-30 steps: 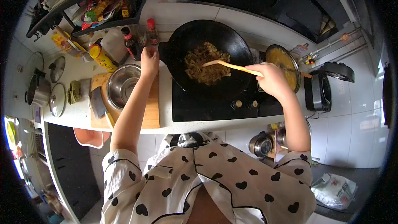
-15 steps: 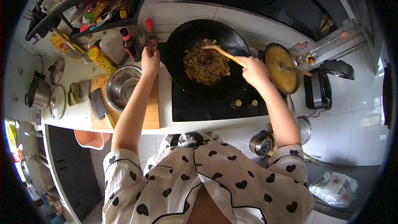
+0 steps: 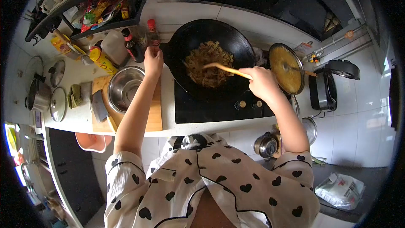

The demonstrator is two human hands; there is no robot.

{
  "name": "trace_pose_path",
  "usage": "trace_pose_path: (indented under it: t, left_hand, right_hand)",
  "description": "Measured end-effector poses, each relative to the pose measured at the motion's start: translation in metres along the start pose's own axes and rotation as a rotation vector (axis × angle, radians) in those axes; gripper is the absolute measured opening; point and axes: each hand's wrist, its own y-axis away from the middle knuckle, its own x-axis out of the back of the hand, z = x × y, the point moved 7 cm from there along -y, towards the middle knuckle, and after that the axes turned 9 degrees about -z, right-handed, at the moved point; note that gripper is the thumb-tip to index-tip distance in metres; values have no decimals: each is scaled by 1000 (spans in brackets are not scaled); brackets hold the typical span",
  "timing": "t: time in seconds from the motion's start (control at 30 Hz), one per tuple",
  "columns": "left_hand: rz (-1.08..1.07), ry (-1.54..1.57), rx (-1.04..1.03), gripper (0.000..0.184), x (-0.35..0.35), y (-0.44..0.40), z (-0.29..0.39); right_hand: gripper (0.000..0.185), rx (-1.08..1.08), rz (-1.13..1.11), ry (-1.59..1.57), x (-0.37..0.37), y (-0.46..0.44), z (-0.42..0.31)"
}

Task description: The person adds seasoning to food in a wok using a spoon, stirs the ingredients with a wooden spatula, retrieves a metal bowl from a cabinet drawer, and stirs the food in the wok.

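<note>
A large black wok sits on the black cooktop. Brownish food in strips lies in its bottom. My right hand is closed around the handle of a wooden spatula, whose head is down among the strips. At the wok's left rim, my left hand is closed on the wok's handle; the fingers cover most of it. Soy sauce in a dark bottle and a red-capped bottle stand right beside that hand.
Left of the wok, a cutting board carries a steel bowl and a cleaver. To the right stands a pan of yellowish food with a utensil in it. A black appliance has its lid up.
My right hand has moved slightly, and the spatula's head has shifted down toward the middle of the food, stirring the strips. My left hand stays at the wok's handle.
</note>
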Motion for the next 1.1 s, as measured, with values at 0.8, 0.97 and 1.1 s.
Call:
trace_pose_path:
  t: [0.8,0.97,1.1]
  left_hand:
    - [10,39,-7,17,0,-3,-2]
    - [19,15,-11,16,1,-2,6]
    - [28,-15,-9,18,2,-3,0]
  right_hand:
    - [18,-388,-463,-361,60,-59,96]
    - [21,-341,-486,-718,16,-100,113]
    - [30,-80,-519,-581,16,-118,75]
